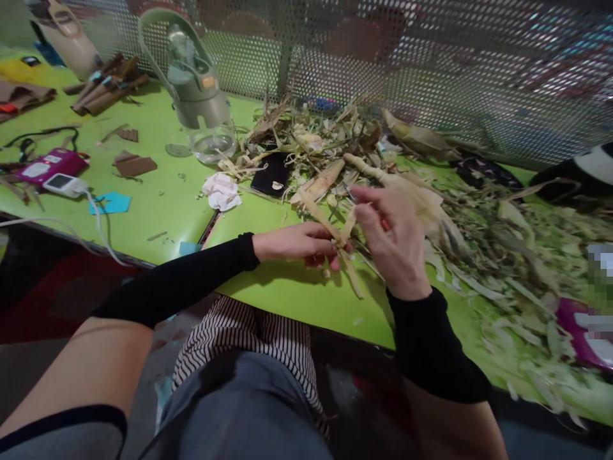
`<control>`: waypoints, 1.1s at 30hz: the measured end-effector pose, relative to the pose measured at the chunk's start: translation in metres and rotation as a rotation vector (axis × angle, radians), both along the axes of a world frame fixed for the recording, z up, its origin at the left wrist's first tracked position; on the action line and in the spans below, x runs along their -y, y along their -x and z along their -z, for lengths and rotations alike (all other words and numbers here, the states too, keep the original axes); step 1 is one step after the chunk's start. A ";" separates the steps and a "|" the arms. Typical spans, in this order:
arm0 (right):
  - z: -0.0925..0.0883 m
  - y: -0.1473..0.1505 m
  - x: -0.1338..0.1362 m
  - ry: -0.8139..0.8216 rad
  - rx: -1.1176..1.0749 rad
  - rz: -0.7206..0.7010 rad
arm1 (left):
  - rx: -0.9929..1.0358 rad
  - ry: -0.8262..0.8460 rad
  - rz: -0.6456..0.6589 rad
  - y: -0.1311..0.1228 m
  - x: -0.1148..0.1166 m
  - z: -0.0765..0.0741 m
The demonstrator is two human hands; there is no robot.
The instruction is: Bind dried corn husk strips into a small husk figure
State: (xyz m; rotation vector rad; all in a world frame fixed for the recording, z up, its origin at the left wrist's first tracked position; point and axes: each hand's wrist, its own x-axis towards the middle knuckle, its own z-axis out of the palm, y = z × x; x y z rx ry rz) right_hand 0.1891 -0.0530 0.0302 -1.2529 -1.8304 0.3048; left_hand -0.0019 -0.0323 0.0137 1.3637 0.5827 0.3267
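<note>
My left hand is closed, pinching a bundle of dry pale husk strips just above the green table. My right hand is right beside it, fingers curled around the same strips with what looks like a small metal tool tip near the forefinger. Both wrists wear black sleeves. A heap of dried husks and leaves lies just beyond the hands.
A water bottle with a grey-green handle stands at the back left. A crumpled tissue and a black phone lie near the heap. A pink device, a white charger and brown strips are far left. Perforated metal screen behind.
</note>
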 end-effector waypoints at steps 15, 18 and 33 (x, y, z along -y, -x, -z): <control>0.006 0.026 0.011 0.248 -0.127 -0.185 | -0.155 -0.247 0.074 -0.016 0.021 0.000; 0.005 0.019 0.007 0.155 -0.136 -0.104 | -0.081 -0.159 -0.059 -0.017 0.015 0.002; 0.009 0.013 0.011 -0.262 0.299 0.119 | 0.369 0.249 -0.655 -0.015 -0.009 0.005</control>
